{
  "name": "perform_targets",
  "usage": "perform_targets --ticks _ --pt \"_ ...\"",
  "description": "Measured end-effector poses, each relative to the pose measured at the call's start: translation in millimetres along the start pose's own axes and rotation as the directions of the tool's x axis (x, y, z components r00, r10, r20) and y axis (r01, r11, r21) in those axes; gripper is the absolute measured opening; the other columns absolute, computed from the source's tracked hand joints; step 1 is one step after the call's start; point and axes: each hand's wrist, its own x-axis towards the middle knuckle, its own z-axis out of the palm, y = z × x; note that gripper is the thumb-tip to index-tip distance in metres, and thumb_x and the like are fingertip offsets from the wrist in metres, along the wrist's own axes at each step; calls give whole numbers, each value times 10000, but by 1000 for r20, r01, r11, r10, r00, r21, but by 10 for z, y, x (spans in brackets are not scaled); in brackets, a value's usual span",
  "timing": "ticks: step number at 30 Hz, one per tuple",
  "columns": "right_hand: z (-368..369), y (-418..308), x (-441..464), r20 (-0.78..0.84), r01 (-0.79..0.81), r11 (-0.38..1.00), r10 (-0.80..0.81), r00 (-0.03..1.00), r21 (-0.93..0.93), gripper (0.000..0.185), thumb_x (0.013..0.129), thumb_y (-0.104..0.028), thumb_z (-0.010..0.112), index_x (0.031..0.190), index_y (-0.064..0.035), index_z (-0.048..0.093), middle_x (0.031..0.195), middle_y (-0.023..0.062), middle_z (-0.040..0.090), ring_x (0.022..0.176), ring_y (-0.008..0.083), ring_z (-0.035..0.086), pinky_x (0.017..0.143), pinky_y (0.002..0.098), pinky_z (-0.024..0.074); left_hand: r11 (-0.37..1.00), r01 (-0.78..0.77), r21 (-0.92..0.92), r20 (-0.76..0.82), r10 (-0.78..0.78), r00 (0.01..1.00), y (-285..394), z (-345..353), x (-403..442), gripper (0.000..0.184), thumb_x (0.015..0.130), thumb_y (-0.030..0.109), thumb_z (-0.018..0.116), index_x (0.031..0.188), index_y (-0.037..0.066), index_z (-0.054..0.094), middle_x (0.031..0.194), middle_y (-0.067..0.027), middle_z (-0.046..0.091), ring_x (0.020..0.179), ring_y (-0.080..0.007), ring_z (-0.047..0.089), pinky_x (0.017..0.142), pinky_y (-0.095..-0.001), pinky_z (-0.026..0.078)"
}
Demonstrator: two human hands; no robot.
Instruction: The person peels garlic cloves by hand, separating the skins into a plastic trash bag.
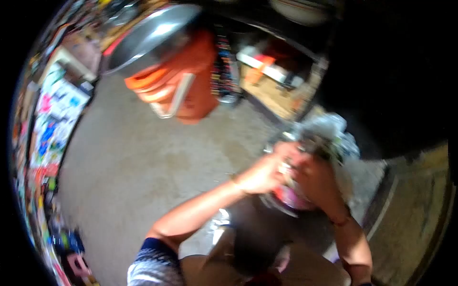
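Observation:
My left hand (267, 174) and my right hand (317, 183) meet in front of me, their fingers curled in toward each other. A small pale thing (287, 169) shows between the fingertips, too blurred to name. Just below the hands is a round container with a shiny rim (286, 209), and something red and pink (291, 196) shows inside it. A crumpled, see-through plastic bag (329, 126) lies right behind my hands, with something dark and green in or beside it. Motion smears the fingers, and my hands hide much of the container.
An orange bucket (198, 95) with a white handle stands on the concrete floor (129, 157), a wide metal basin (152, 40) on top. Behind is a low shelf (272, 90) with mixed items. Colourful papers (57, 109) line the left; a board-like panel (410, 214) is at right.

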Motion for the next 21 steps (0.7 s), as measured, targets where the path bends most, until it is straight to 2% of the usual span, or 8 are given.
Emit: perform_targets --ticks 1,3,5,11,15,17,19,21 --pt "-10 -154 10 -4 -73 984 75 997 162 310 784 -306 565 948 -43 561 784 168 605 688 269 594 644 349 467 951 -113 287 52 103 993 3 -37 -14 563 750 43 580 1254 14 330 1119 -156 455 1047 -275 492 891 -360 403" --pt "-46 -161 9 72 -177 983 174 982 44 238 777 -199 548 926 -13 561 809 168 610 716 288 594 662 358 464 966 -10 257 105 -18 994 125 -70 6 601 730 46 587 1266 -6 323 1161 -207 434 1110 -331 437 959 -381 352" --pt "-10 -109 -17 37 -59 991 55 998 119 201 761 -162 574 889 -8 566 796 170 603 714 307 590 658 364 460 986 -105 130 72 97 993 86 -29 40 687 698 36 611 1298 -19 280 1245 -222 391 1160 -321 399 993 -356 324" --pt "-15 -191 -8 58 25 994 -19 998 -109 160 742 -89 569 863 15 553 785 169 594 699 342 574 612 396 441 993 -67 98 64 61 996 -58 26 27 794 639 27 644 1315 -35 233 1257 -294 345 1142 -363 417 951 -356 363" --pt "80 -86 -40 -20 62 993 -65 998 -104 147 737 -77 552 853 13 553 774 180 587 683 339 570 601 402 439 987 -14 158 21 11 1000 -137 122 64 821 642 12 625 1343 -13 198 1340 -223 292 1237 -304 309 1022 -350 280" --pt "103 -67 -31 -122 112 992 -117 986 -51 136 748 -90 524 838 8 554 754 190 580 670 344 564 595 404 439 972 -23 232 3 23 1000 -261 150 54 747 738 108 598 1362 49 191 1350 -171 300 1242 -303 298 1010 -393 287" --pt "75 -71 -14 -65 29 1000 -29 997 2 147 764 -113 518 840 6 558 751 193 580 668 347 563 597 402 439 938 84 -337 62 -67 996 -321 182 49 602 827 253 507 1345 112 234 1282 -117 361 1169 -267 356 961 -404 326" --pt "70 -87 24 15 -80 994 79 997 68 194 808 -176 506 855 -2 576 754 195 587 680 352 567 606 403 442 402 297 -866 216 -233 948 -187 150 56 472 898 385 409 1299 155 318 1153 -70 470 1041 -202 460 882 -377 395"
